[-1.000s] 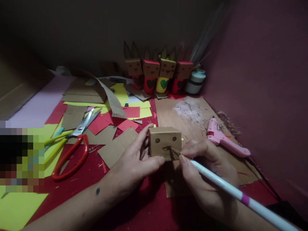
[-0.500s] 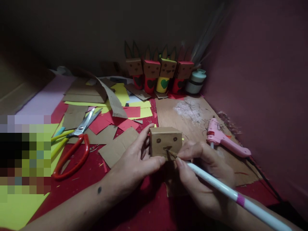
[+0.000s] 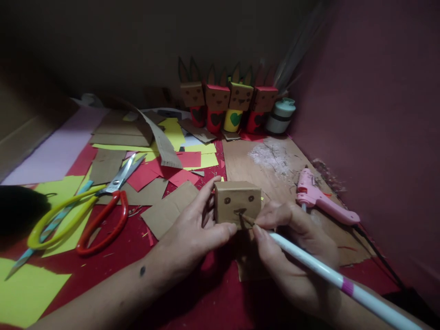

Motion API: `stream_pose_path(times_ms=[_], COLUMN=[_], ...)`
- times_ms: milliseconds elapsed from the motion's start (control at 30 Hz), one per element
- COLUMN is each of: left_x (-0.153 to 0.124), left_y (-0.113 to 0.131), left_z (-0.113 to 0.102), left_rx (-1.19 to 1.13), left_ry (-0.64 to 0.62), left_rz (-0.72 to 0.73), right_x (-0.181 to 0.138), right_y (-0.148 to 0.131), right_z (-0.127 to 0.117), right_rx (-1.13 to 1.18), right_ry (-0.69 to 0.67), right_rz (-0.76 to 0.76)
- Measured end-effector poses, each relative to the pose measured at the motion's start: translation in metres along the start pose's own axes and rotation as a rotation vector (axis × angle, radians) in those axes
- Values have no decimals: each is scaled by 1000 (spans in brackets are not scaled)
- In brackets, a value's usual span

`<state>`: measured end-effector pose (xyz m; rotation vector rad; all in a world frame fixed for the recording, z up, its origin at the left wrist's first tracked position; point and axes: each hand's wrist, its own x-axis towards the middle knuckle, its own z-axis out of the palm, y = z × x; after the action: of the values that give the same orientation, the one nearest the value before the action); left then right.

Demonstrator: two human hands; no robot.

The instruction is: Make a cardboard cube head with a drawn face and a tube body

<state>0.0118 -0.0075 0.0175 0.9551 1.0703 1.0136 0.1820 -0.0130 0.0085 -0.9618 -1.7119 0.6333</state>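
Observation:
A small cardboard box faces me, with two round eyes and a dark nose or mouth drawn on its front. My left hand grips it, fingers behind its left side and thumb along the bottom edge. Pinched in my right hand is a long white marker with a purple band. Its brown tip touches the box face just at the drawn mouth. Below the box lies a cardboard piece, partly in shadow.
Scissors with red and yellow handles lie left among paper and cardboard scraps. A pink glue gun rests on a wooden board at right. Several box-headed figures with ears stand at the back beside a pale jar.
The marker tip has shifted slightly to the right along the drawn mouth. My left hand and the box stay nearly still.

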Motion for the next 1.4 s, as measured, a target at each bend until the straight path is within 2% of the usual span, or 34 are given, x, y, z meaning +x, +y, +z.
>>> stream_pose_path(times_ms=[233,400,600,767,967,1167,1400], left_x=[-2,-2,1,0,0,-1,-1], left_y=[3,3,2,0,-1,2,2], left_z=[1,3,2,0,1,1,3], left_rx=[10,2,-19,-25,-25,-17,12], left_ry=[54,40,40,23,24,8,35], left_rz=[-10,-7,1,3,-2,10,8], right_x=[-5,-5,0,1,-1,1,-3], right_y=[4,5,0,0,0,-1,2], right_z=[-1,-1,1,2,1,2,0], right_rx=[-3,35,-17,-22,-4,4,-1], right_ry=[-1,-35,12,0,16,-5,3], right_rz=[70,21,36,-22,36,-19,27])
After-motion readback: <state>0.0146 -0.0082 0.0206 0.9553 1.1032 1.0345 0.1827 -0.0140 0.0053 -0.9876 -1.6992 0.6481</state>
